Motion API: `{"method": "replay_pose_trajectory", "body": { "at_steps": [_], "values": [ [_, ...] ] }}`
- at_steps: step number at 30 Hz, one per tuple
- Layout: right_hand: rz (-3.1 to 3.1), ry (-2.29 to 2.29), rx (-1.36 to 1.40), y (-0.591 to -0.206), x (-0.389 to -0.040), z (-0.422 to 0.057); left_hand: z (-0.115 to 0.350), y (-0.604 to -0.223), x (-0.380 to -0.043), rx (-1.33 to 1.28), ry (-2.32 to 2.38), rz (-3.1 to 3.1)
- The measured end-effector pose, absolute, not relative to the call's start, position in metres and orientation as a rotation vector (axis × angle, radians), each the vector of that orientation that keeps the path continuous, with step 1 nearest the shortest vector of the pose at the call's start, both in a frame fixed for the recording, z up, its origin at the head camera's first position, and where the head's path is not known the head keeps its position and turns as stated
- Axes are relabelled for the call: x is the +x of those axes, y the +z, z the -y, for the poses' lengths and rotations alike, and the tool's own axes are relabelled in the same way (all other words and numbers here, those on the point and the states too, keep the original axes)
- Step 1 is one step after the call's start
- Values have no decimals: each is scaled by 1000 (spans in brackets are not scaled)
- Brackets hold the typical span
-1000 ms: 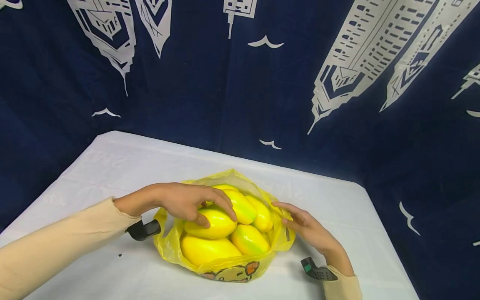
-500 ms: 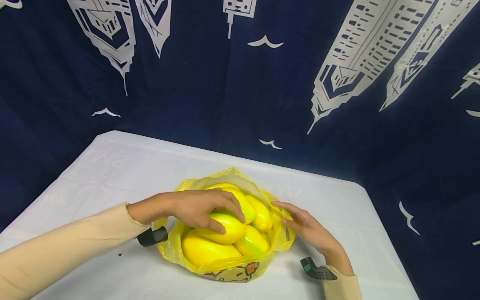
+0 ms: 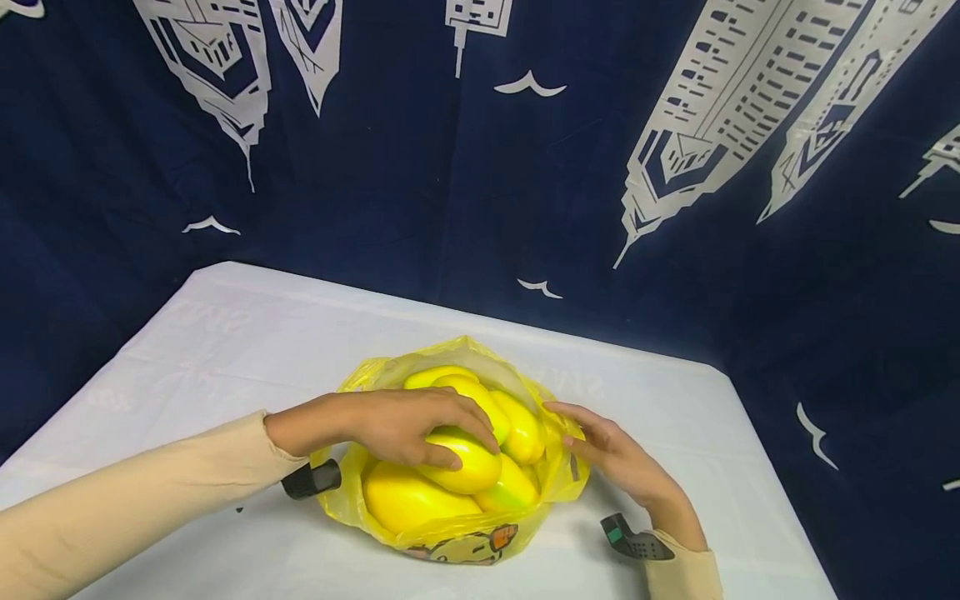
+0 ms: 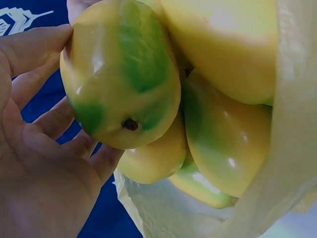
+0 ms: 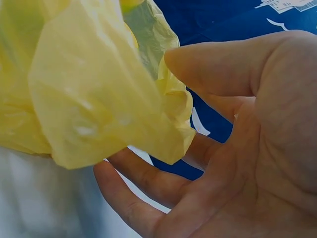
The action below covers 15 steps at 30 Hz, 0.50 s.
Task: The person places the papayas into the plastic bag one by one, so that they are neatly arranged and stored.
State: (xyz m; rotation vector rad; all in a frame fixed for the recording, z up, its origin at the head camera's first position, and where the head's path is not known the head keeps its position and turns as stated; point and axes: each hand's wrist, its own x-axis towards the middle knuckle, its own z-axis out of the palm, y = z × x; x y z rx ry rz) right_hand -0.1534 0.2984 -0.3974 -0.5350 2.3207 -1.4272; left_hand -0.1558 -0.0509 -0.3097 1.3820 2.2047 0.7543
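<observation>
A yellow plastic bag point(image 3: 453, 546), mouth wide and facing up, stands on the table with several yellow mangoes in it. My left hand point(image 3: 401, 421) grips the upper mango point(image 3: 476, 475) from above, its thumb on the near side and fingers over the far side. Green patches and a dark stem end show on this mango in the left wrist view point(image 4: 109, 74). Below it lies a larger mango point(image 3: 412, 500), and another mango point(image 3: 521, 429) rests at the bag's right. My right hand point(image 3: 615, 458) holds the bag's right edge, thumb at the rim, fingers on the outer side.
A white cloth covers the table point(image 3: 247, 333). Behind it hangs a dark blue curtain point(image 3: 420, 192) with white building prints. Each wrist carries a black camera mount, and the right mount point(image 3: 633, 542) sits low beside the bag.
My left hand has moved to the right and slightly nearer with the mango, which now overlaps the mango at the bag's front right. The right hand and the bag stay almost still.
</observation>
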Motion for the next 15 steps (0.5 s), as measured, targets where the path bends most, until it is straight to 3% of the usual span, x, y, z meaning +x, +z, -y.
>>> {"method": "replay_pose_trajectory", "body": {
  "at_steps": [15],
  "values": [
    [-2357, -1457, -501, -394, -152, -304, 58, -307, -154, 1375, 834, -2241]
  ]
}}
